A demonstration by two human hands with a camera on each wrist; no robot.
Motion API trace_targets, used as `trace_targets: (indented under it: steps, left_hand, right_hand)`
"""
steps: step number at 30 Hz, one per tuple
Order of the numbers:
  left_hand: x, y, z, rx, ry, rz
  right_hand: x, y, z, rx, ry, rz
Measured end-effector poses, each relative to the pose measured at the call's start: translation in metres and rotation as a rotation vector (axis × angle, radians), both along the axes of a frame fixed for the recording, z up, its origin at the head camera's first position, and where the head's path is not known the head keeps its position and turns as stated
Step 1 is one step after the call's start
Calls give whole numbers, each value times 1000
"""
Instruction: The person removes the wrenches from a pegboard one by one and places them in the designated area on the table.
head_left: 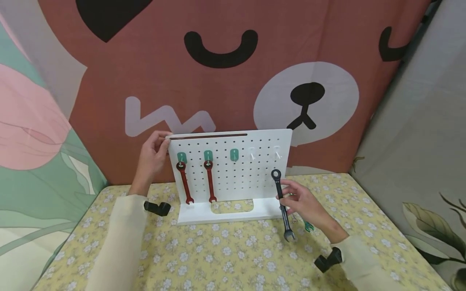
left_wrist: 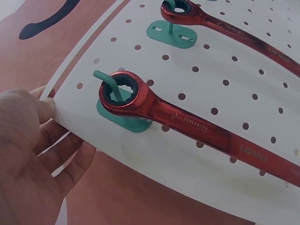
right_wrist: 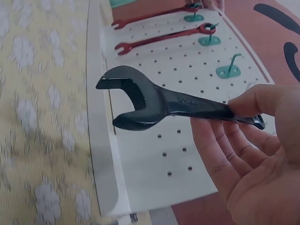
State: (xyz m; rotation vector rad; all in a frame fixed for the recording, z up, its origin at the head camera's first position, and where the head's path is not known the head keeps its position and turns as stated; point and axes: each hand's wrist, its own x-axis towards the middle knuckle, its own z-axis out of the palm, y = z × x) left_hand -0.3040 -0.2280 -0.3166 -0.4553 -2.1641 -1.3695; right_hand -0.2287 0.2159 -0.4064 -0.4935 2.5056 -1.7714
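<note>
My left hand (head_left: 152, 157) grips the upper left corner of a white pegboard (head_left: 236, 182), thumb in front and fingers behind the edge. My right hand (head_left: 303, 203) pinches a black combination wrench (head_left: 285, 216) near mid-shaft, its ring end up and open end down, in front of the board's right side. In the right wrist view the open jaw of this black wrench (right_wrist: 140, 101) faces the camera. Two red combination wrenches, one at far left (head_left: 185, 184) and another beside it (head_left: 210, 184), hang by their ring ends from teal hooks.
A third teal hook (head_left: 234, 154) is bare, and two clear hooks (head_left: 252, 153) sit to its right. A green wrench-like end (head_left: 308, 226) shows on the flowered tablecloth (head_left: 236, 258), partly hidden by my right hand. A printed bear curtain (head_left: 164, 81) hangs behind the board.
</note>
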Motion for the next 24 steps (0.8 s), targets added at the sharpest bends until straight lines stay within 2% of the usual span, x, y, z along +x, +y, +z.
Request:
trace_targets:
  steps: [7,13,24]
  left_hand:
    - [1,0,0,10,3,-2]
    - [0,0,0,-2,-10,-1]
    - [1,-1,2,8,2,-21]
  right_hand:
    - [-4,18,-3,39,-20,-19]
    - [-5,35,-12,106,-38,-58]
    - [-22,62,-25,141,-89,-107]
